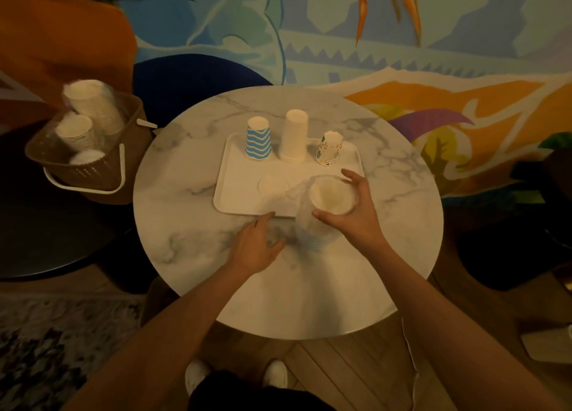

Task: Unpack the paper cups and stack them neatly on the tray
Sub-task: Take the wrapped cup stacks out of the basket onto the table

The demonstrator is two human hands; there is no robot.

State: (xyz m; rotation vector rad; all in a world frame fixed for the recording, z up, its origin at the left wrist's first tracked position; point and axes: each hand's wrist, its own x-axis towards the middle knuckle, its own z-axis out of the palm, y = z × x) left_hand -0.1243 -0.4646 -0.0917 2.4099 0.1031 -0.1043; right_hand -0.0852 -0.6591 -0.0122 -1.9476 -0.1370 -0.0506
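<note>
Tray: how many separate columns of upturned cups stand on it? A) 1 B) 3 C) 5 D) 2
B: the blue-striped cups, the white cups and the floral cups stand upside down, apart, in a row along the far side of the tray.

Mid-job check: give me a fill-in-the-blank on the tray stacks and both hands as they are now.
1. The tray carries ___ upside-down cup stacks.
2. The plain white stack stands ___ the blue-striped stack and the floral stack.
3. The right hand grips a wrapped cup sleeve with its mouth facing ___.
4. The left hand, fingers spread, holds ___.
Missing words: three; between; up; nothing.
</note>
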